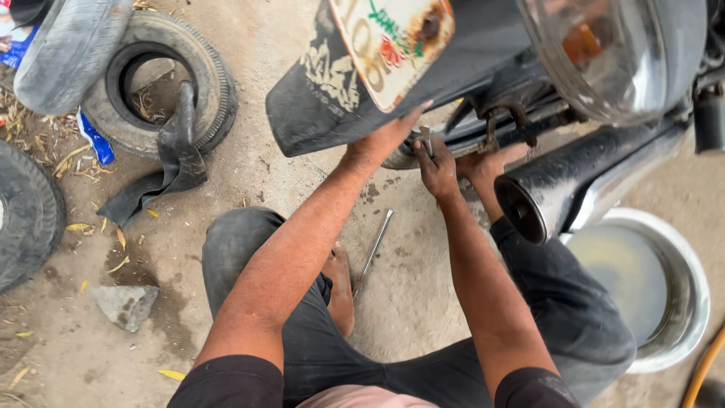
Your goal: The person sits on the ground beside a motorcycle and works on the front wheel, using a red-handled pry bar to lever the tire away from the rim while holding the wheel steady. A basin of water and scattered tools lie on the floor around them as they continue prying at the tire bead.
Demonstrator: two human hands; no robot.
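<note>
dirt floor (393,302) under the rear of a motorcycle, both hands up at its wheel.

largest first: the motorcycle's dark mudguard (317,106) and chrome exhaust pipe (574,181) hang over the work and hide most of the wheel (404,157); old tyres (162,79) lie at the far left, a steel basin (664,302) of water sits at right, a long wrench (372,251) lies on the floor between the knees. left hand (385,140) reaches under the mudguard, fingers hidden, so i cannot tell its grip. right hand (438,168) is curled closed around a small metal tool (426,140) just beside the wheel.
</note>
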